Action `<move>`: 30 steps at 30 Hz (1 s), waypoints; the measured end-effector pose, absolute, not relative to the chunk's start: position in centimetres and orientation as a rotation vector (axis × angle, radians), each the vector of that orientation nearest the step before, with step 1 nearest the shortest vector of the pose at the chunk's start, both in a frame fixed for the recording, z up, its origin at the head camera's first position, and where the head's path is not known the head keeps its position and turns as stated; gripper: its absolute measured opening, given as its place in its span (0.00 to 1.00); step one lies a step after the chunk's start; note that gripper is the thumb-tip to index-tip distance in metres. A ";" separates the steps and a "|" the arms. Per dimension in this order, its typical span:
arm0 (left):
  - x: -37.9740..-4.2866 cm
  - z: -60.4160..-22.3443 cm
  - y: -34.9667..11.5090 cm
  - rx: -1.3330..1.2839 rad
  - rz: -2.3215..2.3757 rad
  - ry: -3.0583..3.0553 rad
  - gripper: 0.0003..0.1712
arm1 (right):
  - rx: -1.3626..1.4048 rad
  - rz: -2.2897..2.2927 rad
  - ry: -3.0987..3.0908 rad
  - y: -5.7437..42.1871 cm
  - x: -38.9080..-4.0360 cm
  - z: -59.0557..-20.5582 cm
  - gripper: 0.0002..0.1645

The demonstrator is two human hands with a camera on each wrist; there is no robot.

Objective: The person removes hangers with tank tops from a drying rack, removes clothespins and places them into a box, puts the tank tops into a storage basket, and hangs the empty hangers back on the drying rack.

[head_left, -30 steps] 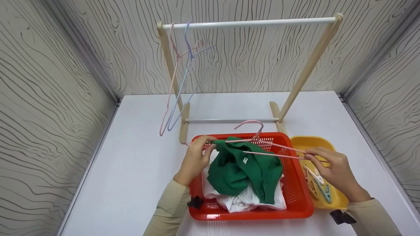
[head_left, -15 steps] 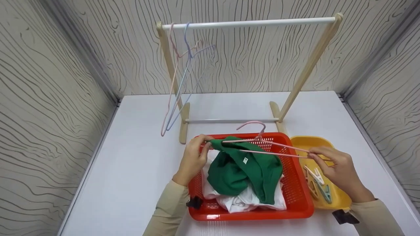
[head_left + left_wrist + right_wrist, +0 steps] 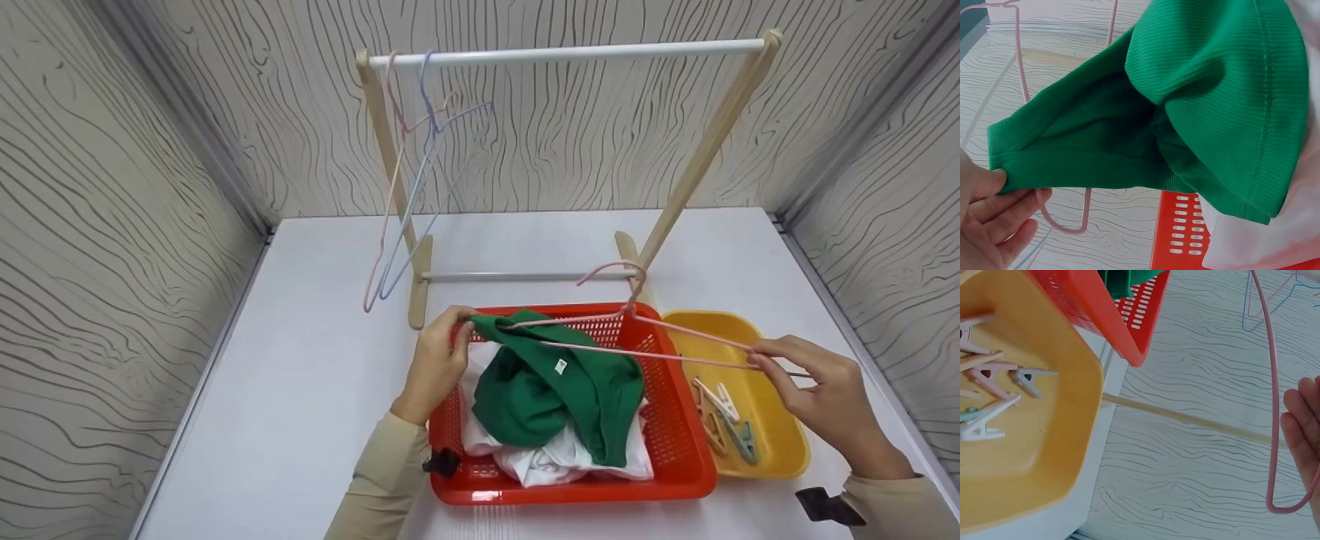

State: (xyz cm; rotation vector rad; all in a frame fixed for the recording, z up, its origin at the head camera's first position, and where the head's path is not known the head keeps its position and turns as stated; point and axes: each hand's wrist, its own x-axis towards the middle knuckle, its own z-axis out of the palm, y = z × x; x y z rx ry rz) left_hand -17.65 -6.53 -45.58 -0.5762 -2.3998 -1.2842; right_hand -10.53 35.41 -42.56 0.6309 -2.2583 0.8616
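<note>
A green ribbed garment (image 3: 517, 412) with a small white label lies bunched on white cloth (image 3: 544, 461). My left hand (image 3: 435, 364) pinches its upper left edge between thumb and fingers, stretching it out. A pink clothes hanger (image 3: 630, 306), hook upward, has its left end at the garment's opening. In the left wrist view that end, a rounded hanger loop (image 3: 1072, 230), shows below the stretched green edge (image 3: 1072, 169). The right end of the hanger is gripped by my right hand (image 3: 821, 390), out over the yellow basin's right side.
The clothes sit in a red perforated basket (image 3: 574, 493). Beside it, a yellow basin (image 3: 784, 442) holds several clothespins (image 3: 742, 439). Behind stands a wooden rack with a white rail (image 3: 570, 54). A pink hanger (image 3: 389, 202) and a blue hanger (image 3: 411, 202) hang at its left.
My right hand has moved right with the pink hanger, so the left end has drawn back rightward into the garment. My left hand has shifted slightly left, still pinching the green edge.
</note>
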 end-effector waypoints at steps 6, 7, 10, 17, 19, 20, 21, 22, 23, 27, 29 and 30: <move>-17.7 -45.7 -6.6 -0.579 -1.273 -2.399 0.07 | 0.629 0.886 -2.228 36.3 -10.1 -42.4 0.06; -17.7 -45.7 -6.6 -0.576 -1.266 -2.400 0.07 | 0.619 0.876 -2.231 36.5 -10.0 -42.4 0.05; -17.8 -45.9 -6.7 -0.562 -1.252 -2.406 0.07 | 0.589 0.872 -2.232 36.8 -9.8 -42.3 0.06; -17.8 -46.0 -6.8 -0.506 -1.211 -2.452 0.07 | 0.536 0.936 -2.190 37.4 -9.5 -42.2 0.17; -17.8 -46.1 -6.9 -0.495 -1.205 -2.474 0.06 | 0.514 0.946 -2.182 37.5 -9.5 -42.3 0.19; -17.8 -46.2 -6.9 -0.488 -1.203 -2.485 0.06 | 0.504 0.948 -2.179 37.6 -9.4 -42.3 0.18; -17.8 -46.2 -7.0 -0.483 -1.201 -2.494 0.06 | 0.495 0.953 -2.175 37.7 -9.4 -42.4 0.17; -17.8 -46.3 -7.0 -0.479 -1.201 -2.502 0.07 | 0.492 0.964 -2.168 37.8 -9.4 -42.4 0.14; -17.8 -46.4 -7.1 -0.476 -1.197 -2.509 0.07 | 0.488 0.979 -2.161 37.8 -9.3 -42.5 0.11; -17.7 -46.5 -7.2 -0.498 -1.204 -2.534 0.07 | 0.468 1.050 -2.127 37.9 -9.3 -42.6 0.07; -17.7 -46.4 -7.2 -0.549 -1.210 -2.558 0.07 | 0.446 1.072 -2.117 37.9 -9.4 -42.7 0.12; -17.6 -46.4 -7.2 -0.580 -1.220 -2.576 0.08 | 0.431 1.069 -2.119 37.8 -9.4 -42.7 0.12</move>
